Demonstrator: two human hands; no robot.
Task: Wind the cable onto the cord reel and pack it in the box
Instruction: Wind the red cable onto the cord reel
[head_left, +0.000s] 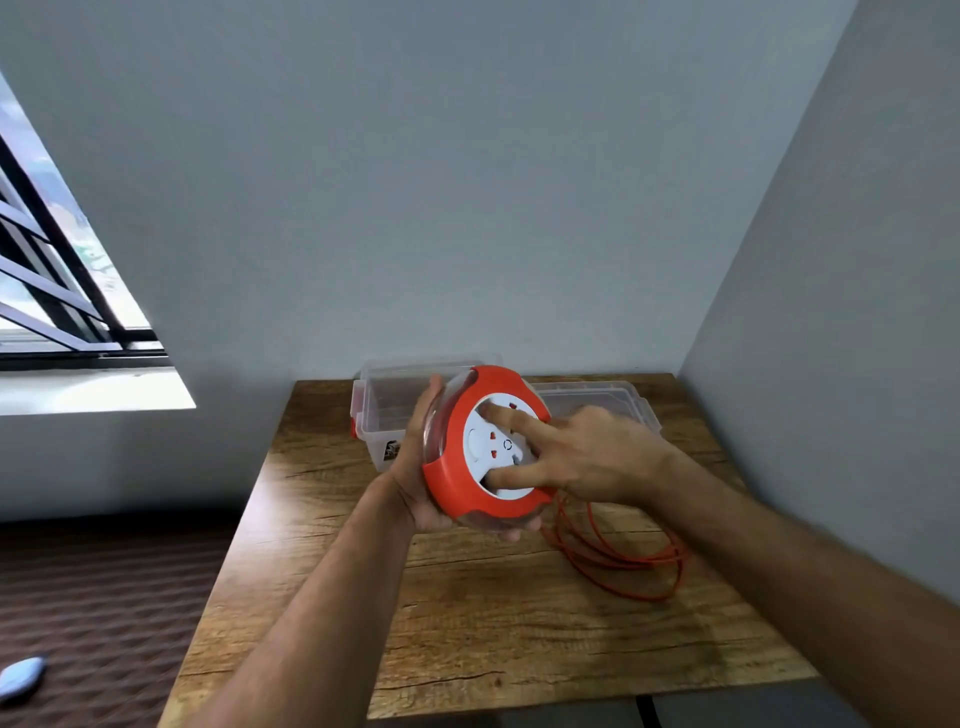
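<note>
A round cord reel with an orange rim, clear sides and a white socket face is held tilted above the wooden table. My left hand grips it from behind and below, fingers curled under the rim. My right hand presses straight fingers and thumb on the white face. Loose orange cable lies in loops on the table to the right, running up to the reel. A clear plastic box with orange latches stands open behind the reel.
The box's clear lid lies on the table behind my right hand. Walls close off the back and right sides. A window is at the left, and a dark floor with a pale object lies below.
</note>
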